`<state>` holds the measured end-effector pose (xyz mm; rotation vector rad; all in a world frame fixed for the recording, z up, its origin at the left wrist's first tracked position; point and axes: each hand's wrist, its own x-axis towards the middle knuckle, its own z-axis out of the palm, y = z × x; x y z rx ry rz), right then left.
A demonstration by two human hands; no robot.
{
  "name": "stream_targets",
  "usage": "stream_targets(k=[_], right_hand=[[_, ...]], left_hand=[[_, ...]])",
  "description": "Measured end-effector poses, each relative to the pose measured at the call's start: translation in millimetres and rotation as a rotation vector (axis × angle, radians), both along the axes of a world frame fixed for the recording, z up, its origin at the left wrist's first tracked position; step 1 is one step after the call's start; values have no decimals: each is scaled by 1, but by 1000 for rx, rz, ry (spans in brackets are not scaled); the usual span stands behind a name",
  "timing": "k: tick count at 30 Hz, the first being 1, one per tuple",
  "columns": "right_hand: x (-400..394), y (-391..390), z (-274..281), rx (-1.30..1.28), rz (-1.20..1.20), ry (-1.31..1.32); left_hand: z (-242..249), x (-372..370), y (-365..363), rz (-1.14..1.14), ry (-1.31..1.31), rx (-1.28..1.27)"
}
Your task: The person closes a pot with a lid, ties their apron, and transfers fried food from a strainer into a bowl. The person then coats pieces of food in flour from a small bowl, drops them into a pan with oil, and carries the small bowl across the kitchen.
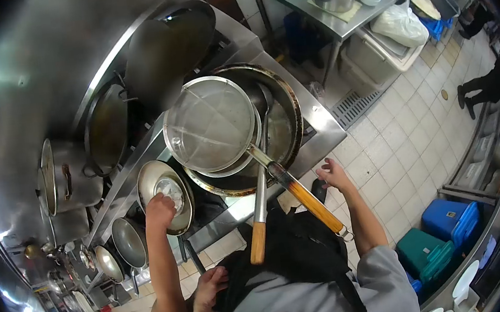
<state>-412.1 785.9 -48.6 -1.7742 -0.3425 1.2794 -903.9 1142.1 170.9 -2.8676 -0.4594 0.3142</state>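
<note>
My left hand [211, 286], close against my apron, is closed at the end of a dark pan handle [192, 256]. That handle leads to a light metal pan [145, 178] on the stove. Another person's hand [161, 212] reaches into the pan from the left, at a small bowl [171, 193] with whitish contents. My right hand [335, 176] is held in the air with its fingers apart and nothing in it. Nearest to it is the charred wooden handle [314, 206] of a large round strainer [210, 120].
The strainer lies over a large wok [287, 134] beside a wooden-handled ladle [263, 194]. More woks [107, 128] and a tall pot [76, 183] stand behind. Small pans [130, 241] sit at left. Green [422, 253] and blue bins [449, 220] line the right.
</note>
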Motion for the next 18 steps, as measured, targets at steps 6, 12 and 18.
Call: stream_targets(k=[6,12,18], right_hand=[[8,31,-16,-41,102,89],[6,43,-19,-24,106,104],[-7,39,-19,48,63,-79]], left_hand=[[8,15,17,-81,101,-112],[72,-18,-13,103,-263,70],[104,-303,-45,468,-17,565]])
